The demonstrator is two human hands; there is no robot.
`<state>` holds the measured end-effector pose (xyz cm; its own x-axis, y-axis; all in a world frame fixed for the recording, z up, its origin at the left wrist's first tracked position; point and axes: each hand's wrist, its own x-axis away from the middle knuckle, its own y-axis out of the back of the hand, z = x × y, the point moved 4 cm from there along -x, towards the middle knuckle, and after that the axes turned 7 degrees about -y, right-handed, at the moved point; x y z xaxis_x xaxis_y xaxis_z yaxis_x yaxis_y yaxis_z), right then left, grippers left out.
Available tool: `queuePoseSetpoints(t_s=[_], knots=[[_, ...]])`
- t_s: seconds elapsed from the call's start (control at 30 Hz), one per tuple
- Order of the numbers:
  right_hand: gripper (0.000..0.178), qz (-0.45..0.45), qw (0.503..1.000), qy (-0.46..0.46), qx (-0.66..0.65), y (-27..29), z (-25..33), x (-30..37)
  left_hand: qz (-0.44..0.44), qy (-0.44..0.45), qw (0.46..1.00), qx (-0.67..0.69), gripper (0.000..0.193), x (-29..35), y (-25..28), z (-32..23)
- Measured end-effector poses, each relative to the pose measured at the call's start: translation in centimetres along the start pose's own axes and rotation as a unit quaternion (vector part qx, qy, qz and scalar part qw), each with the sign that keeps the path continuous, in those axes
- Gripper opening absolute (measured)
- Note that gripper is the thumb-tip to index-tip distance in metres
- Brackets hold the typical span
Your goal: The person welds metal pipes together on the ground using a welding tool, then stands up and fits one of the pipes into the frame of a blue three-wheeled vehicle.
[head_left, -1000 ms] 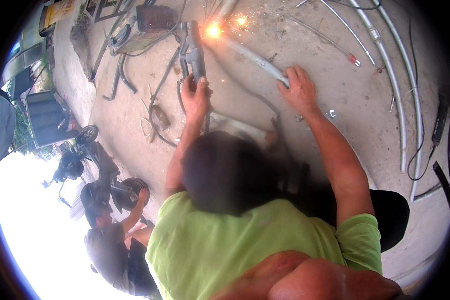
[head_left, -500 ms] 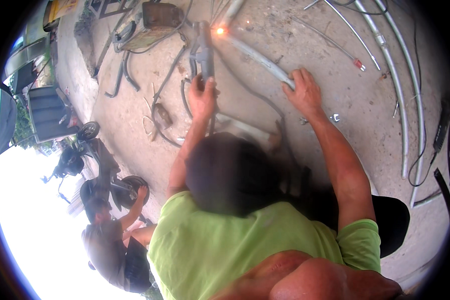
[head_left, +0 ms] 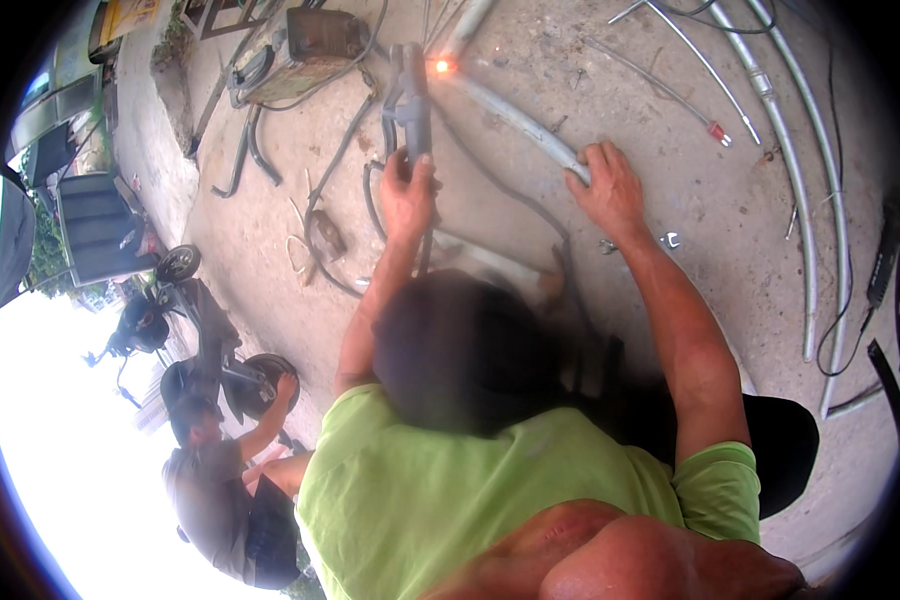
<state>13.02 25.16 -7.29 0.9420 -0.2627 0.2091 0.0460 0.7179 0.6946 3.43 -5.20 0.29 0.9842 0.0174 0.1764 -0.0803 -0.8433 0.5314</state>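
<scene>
Left hand grips the welding holder, right hand clasps the grey pipe on open concrete floor

Bare forearms, no sleeves

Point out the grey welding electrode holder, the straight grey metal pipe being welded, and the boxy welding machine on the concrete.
Grey welding electrode holder [head_left: 411, 100], head view, on its handle body.
Straight grey metal pipe [head_left: 515, 118], head view, mid-length.
Boxy welding machine [head_left: 320, 35], head view, top panel.
</scene>
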Motion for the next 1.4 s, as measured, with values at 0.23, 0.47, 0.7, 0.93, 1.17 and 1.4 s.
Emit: queuePoseSetpoints(t_s=[0.23,0.47,0.7,0.93,1.17,1.4], knots=[[0.031,-0.030,0.999,0.014,-0.014,-0.1,-0.3,0.1,0.006,-0.013,1.000,0.011,0.059,-0.3,-0.2,0.5],[0.031,-0.026,0.999,0.019,-0.014,0.0,-0.3,0.0,-0.009,0.001,1.000,-0.024,0.052,0.0,-0.3,0.0],[0.030,-0.009,1.000,0.008,-0.008,-0.1,-0.3,0.1,-0.007,0.007,1.000,-0.003,0.053,0.2,-0.4,-0.5],[0.030,-0.004,1.000,0.004,-0.006,0.0,-0.2,0.0,0.003,0.005,1.000,0.004,0.055,0.2,-0.3,-0.5],[0.030,-0.014,1.000,0.013,-0.013,0.0,-0.4,0.1,0.001,0.021,1.000,0.000,0.056,0.2,-0.5,-0.8],[0.031,-0.023,0.999,0.023,-0.014,0.1,-0.2,0.0,0.001,0.011,1.000,0.010,0.057,0.0,-0.2,0.0]])
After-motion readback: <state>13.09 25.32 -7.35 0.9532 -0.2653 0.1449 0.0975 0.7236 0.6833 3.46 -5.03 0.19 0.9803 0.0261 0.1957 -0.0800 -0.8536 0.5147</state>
